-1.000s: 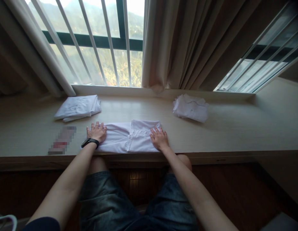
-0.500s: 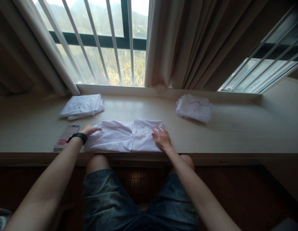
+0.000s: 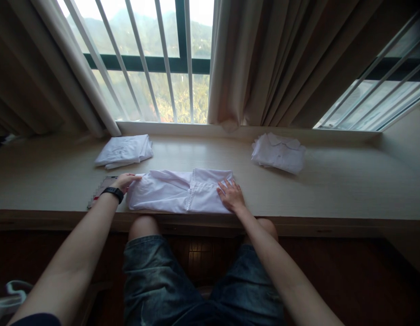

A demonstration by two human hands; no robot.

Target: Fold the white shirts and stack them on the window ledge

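**White garment, partly folded, on window ledge**

Item: 1 white garment (image 3: pixel 179 197), folded into a long, flat strip lying crosswise near the front edge of the ledge (image 3: pixel 332 190). Fabric thin, slightly creased; a stitched seam or band runs across it just right of centre, where one layer overlaps another. The left end tapers and looks looser than the right.

Hands: left hand (image 3: pixel 123 181) at the left end of the strip, fingers curled around the cloth corner in a light pinch; a black wristband (image 3: pixel 112 194) sits on that wrist. Right hand (image 3: pixel 231 195) lies flat, fingers spread wide, pressing on the right end of the strip.

Surroundings: 1 folded white cloth (image 3: pixel 125 151) behind and to the left, apart from the strip. 1 more folded white bundle (image 3: pixel 279 152) behind and to the right, near the curtain (image 3: pixel 264 63). A small flat object (image 3: pixel 99 192), blurred, lies just beside the left wrist and is partly covered by it. Barred window (image 3: pixel 155 59) behind the ledge.

Obstructions: the ledge between the strip and both folded piles is bare wood.
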